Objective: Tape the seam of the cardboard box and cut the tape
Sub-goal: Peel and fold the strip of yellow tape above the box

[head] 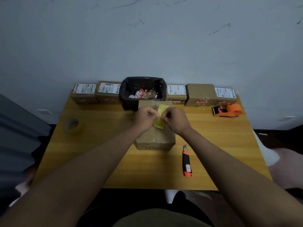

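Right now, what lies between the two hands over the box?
In the head view, a yellowish strip of tape sits between the left hand and right hand, pinched by both above the cardboard box.

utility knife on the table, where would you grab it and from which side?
Grip the utility knife around the middle of its black-and-orange handle, coming from above with the right hand, which is on the knife's side of the cardboard box. It lies flat on the table, clear of other things, handle end toward the person and blade end pointing away. Probably safest to stay off that far tip.
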